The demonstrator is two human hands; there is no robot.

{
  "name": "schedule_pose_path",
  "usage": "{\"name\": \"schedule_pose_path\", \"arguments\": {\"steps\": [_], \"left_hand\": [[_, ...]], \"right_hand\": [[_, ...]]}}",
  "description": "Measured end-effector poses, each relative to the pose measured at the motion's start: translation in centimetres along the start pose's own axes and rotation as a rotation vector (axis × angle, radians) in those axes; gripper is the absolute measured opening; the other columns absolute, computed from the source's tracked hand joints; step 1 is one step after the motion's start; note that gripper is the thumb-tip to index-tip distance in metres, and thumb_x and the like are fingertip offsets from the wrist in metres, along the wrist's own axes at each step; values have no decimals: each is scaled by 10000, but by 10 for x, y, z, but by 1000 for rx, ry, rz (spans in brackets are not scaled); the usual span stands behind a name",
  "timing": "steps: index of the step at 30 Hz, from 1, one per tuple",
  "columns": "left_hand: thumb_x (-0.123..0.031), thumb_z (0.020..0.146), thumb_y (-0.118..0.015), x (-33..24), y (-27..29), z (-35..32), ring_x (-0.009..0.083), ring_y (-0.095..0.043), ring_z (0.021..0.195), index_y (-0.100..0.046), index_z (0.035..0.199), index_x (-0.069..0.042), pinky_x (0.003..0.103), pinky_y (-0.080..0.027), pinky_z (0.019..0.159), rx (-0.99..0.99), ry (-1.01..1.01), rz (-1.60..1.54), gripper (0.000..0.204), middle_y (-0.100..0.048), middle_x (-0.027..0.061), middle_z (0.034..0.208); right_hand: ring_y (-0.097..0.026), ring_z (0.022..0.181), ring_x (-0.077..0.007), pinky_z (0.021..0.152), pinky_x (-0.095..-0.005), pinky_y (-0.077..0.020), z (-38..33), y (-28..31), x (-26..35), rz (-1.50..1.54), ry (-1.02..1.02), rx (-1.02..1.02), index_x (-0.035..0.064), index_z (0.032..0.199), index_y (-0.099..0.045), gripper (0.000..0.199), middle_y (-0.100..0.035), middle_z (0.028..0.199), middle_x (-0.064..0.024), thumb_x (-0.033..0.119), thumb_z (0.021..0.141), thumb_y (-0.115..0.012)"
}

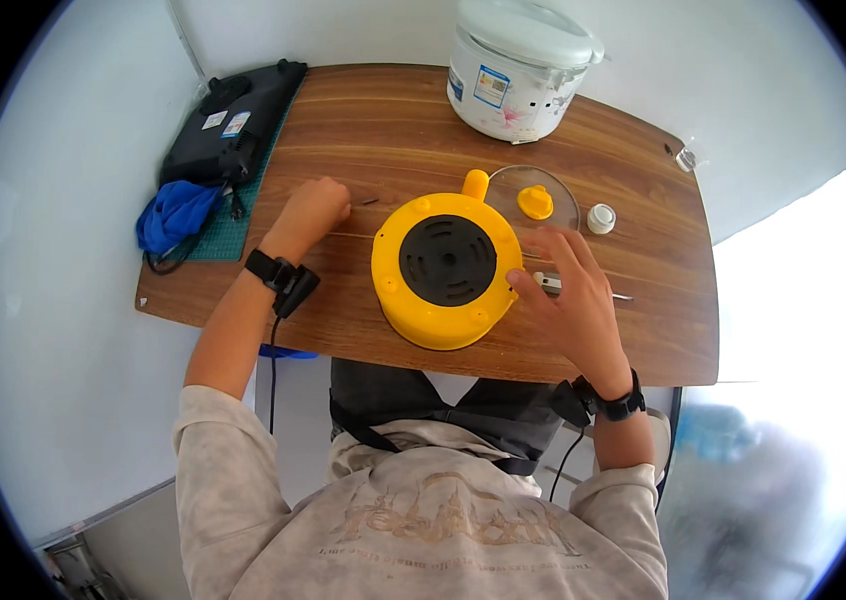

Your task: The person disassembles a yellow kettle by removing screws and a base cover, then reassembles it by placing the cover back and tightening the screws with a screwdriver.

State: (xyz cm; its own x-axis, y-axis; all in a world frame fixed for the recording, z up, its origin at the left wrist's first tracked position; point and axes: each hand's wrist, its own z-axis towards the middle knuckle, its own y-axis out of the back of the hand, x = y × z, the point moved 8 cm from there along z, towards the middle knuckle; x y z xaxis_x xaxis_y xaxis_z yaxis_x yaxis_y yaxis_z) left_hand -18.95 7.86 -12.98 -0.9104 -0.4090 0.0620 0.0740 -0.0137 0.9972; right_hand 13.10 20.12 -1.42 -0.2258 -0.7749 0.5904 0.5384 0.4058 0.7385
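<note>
A yellow electric pot (pixel 395 315) lies upside down in front of me, its black slotted base plate (pixel 449 262) facing up and its handle (pixel 476 184) pointing away. My right hand (pixel 575 300) is at the pot's right rim, thumb and fingers apart. Under that hand lies a screwdriver (pixel 547 283) with a whitish handle, partly covered. My left hand (pixel 313 215) rests on the table left of the pot, fingers curled in; what is in them, if anything, is hidden. A small dark piece (pixel 370 201) lies beside it.
Behind the pot lies a glass lid (pixel 568 190) with a yellow knob (pixel 536 202), and a small white round part (pixel 601 218). A white rice cooker (pixel 513 90) stands at the back. At left, a black appliance (pixel 228 125) and blue cloth (pixel 178 215) lie on a green mat (pixel 233 240).
</note>
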Motion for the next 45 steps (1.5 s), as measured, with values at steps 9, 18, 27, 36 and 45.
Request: {"name": "schedule_pose_path", "arguments": {"steps": [9,18,27,36,45], "left_hand": [[-167,927,-675,3,73,-34,215,-675,696,-732,930,-21,333,-520,649,-206,226,-424,156,-712,105,776],[-252,995,-667,-109,144,-73,64,-585,731,-723,987,-23,221,-489,633,-4,64,-1113,235,-690,9,869],[-224,1006,-665,-140,115,-94,30,-572,683,-730,1048,-37,171,-452,581,56,125,-1241,203,-676,-17,820],[-213,1018,-633,-135,116,-99,74,-632,743,-743,1100,-19,197,-471,669,88,183,-1372,238,-721,39,874],[-195,1023,-571,-108,113,-101,20,-459,573,-715,1058,-52,175,-332,510,-2,163,-1594,206,-625,-5,782]], "right_hand": [[-645,1003,-331,860,-410,-522,-8,18,-12,75,0,-67,81,1177,-635,339,-636,1176,-118,160,872,-759],[-647,802,-289,742,-384,-520,13,19,55,122,349,-117,99,1089,-699,275,-678,864,-63,121,826,-775],[-635,745,-279,708,-388,-513,6,-11,76,52,509,-66,81,952,-668,163,-625,805,-68,157,840,-758],[-650,739,-270,673,-395,-520,12,-10,85,-7,515,-47,67,882,-670,147,-633,790,-64,156,821,-769],[-707,737,-272,709,-364,-555,49,-38,40,77,132,348,36,931,-749,153,-734,824,-100,133,813,-748]]}}
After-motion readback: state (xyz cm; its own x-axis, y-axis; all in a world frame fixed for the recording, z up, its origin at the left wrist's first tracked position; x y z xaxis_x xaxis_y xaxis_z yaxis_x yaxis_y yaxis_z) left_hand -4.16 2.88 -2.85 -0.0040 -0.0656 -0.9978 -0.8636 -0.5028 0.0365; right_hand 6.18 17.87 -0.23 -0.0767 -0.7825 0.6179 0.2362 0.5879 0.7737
